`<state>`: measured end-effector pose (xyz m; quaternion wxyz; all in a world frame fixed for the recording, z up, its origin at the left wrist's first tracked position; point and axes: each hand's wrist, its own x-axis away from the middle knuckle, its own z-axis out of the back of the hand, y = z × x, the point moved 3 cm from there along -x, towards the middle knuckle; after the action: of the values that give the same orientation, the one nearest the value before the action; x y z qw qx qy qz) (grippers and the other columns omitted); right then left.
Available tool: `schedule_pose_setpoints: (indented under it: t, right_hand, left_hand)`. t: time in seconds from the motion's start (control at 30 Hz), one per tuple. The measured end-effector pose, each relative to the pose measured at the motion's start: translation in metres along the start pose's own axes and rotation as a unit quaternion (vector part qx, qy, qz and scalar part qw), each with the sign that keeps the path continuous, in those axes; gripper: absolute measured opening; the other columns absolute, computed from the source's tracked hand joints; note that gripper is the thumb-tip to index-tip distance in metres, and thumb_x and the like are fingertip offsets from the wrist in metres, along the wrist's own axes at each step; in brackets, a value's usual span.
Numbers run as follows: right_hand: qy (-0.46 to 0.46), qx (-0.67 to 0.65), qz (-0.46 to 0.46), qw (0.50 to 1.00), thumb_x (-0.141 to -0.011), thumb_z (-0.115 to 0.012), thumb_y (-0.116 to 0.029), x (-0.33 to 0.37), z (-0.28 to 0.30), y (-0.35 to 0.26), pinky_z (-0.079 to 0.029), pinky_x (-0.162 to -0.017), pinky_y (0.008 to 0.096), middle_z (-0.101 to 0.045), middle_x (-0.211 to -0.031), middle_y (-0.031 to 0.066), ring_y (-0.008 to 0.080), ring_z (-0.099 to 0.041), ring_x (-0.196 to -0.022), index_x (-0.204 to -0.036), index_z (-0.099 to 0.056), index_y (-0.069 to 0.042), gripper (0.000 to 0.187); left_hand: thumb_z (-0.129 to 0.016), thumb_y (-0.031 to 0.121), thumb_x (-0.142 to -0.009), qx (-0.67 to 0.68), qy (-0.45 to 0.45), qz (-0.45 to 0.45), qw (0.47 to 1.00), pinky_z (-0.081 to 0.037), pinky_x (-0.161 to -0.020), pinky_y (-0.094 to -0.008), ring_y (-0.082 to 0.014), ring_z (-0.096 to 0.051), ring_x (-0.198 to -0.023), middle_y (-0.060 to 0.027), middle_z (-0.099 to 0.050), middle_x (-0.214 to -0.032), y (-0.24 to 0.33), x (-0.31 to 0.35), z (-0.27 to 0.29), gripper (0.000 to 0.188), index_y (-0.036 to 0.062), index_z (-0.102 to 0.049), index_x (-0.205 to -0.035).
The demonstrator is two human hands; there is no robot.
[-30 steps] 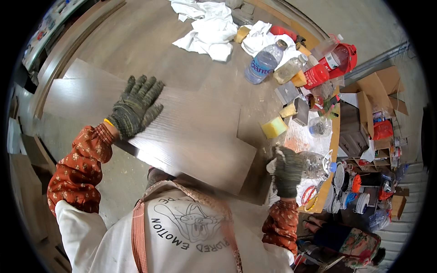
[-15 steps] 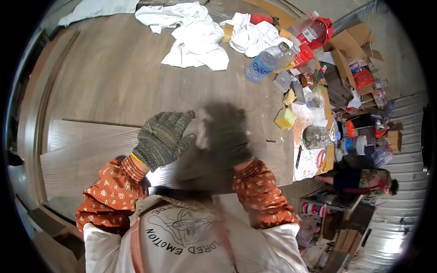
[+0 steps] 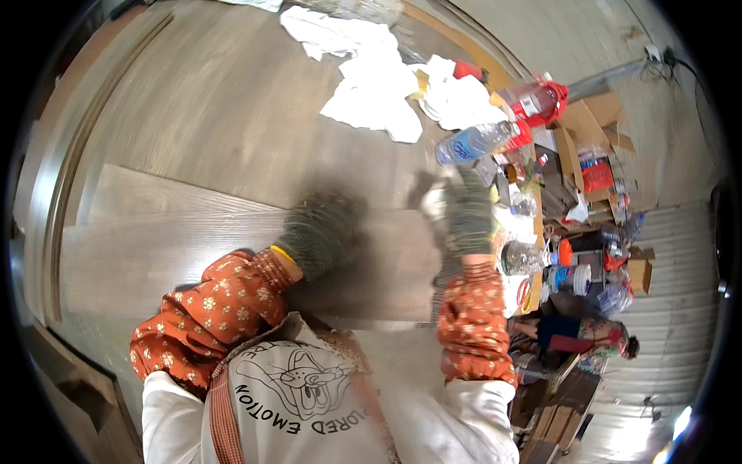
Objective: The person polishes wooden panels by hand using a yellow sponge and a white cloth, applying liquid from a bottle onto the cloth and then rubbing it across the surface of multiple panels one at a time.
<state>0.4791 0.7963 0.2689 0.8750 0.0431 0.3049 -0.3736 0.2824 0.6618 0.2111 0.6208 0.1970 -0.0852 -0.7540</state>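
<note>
My left hand (image 3: 318,233), in a dark green knitted glove, rests on a grey-brown wood-grain plank (image 3: 170,267). Its fingers look stretched out, though their tips are blurred. A second plank (image 3: 147,189) lies askew beneath the first, its far edge showing. To the right, my right hand (image 3: 469,213) wears a matching glove and hovers beyond the plank's right end. Beside its fingers is a pale block (image 3: 435,203), smeared by motion, that looks like a sponge in its grasp. A clear bottle with a blue label (image 3: 473,144) lies just beyond this hand.
White cloths (image 3: 371,85) lie crumpled at the back of the large wood-grain board (image 3: 209,100). Several bottles, including a clear one (image 3: 522,257), crowd the right side. Farther right are cardboard boxes (image 3: 591,124) and another person (image 3: 576,334).
My right hand has moved right, to where the yellow sponge lay, and a pale block now shows at its fingers. My left hand has shifted right along the plank. The view has turned.
</note>
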Motion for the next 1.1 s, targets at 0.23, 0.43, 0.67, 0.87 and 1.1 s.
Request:
schedule_pose_setpoints:
  t: [0.23,0.43,0.67,0.87,1.1]
  right_hand:
    - [-0.113,-0.18,-0.341,0.916,-0.089,-0.057,-0.013,0.043,0.007,0.028,-0.051,-0.073,0.031,-0.066,-0.094,0.008,0.0153,-0.061,-0.083,-0.112,-0.063,-0.005,0.025]
    - [-0.11,0.035,-0.414,0.903,-0.089,-0.049,-0.036,0.086,0.063,0.167,-0.048,-0.083,0.0334,-0.064,-0.107,0.0127,0.0233,-0.061,-0.1,-0.111,-0.062,-0.009,0.037]
    - [-0.025,-0.081,-0.286,0.954,-0.089,-0.061,-0.025,0.089,0.061,0.172,-0.042,-0.095,0.0338,-0.06,-0.12,0.0153,0.0271,-0.056,-0.112,-0.124,-0.056,-0.004,0.042]
    - [-0.238,-0.281,-0.254,0.895,-0.088,-0.062,-0.033,0.062,-0.039,0.114,-0.047,-0.082,0.034,-0.066,-0.105,0.0114,0.0237,-0.061,-0.095,-0.116,-0.061,-0.005,0.039]
    - [0.081,0.118,0.026,0.989,-0.087,-0.058,-0.012,0.038,0.019,0.158,-0.05,-0.084,0.0348,-0.063,-0.105,0.013,0.0263,-0.06,-0.096,-0.113,-0.063,-0.003,0.028]
  left_hand:
    - [-0.062,0.02,-0.086,-0.014,0.116,0.044,0.992,-0.042,-0.095,-0.0451,-0.0342,-0.055,-0.108,-0.0167,-0.06,-0.112,-0.088,0.06,0.08,0.031,0.0041,-0.061,-0.113]
    - [-0.054,0.029,-0.095,-0.074,0.262,0.416,0.868,-0.036,-0.104,-0.0384,-0.0324,-0.048,-0.121,-0.0179,-0.052,-0.131,-0.229,0.246,0.136,0.046,-0.0014,-0.049,-0.129]
    - [-0.039,0.048,-0.096,-0.074,0.152,0.614,0.771,-0.028,-0.11,-0.0388,-0.0323,-0.035,-0.134,-0.0177,-0.037,-0.146,-0.295,0.377,0.15,0.065,0.0017,-0.035,-0.142]
    - [-0.034,0.047,-0.097,-0.061,0.168,0.569,0.802,-0.033,-0.105,-0.0384,-0.0322,-0.043,-0.127,-0.0184,-0.049,-0.135,-0.322,0.402,0.154,0.06,0.0023,-0.047,-0.133]
    - [-0.046,0.046,-0.095,0.371,0.573,0.447,0.578,-0.039,-0.101,-0.0409,-0.0281,-0.05,-0.116,-0.0123,-0.053,-0.129,-0.318,0.509,0.165,0.056,0.0051,-0.046,-0.133]
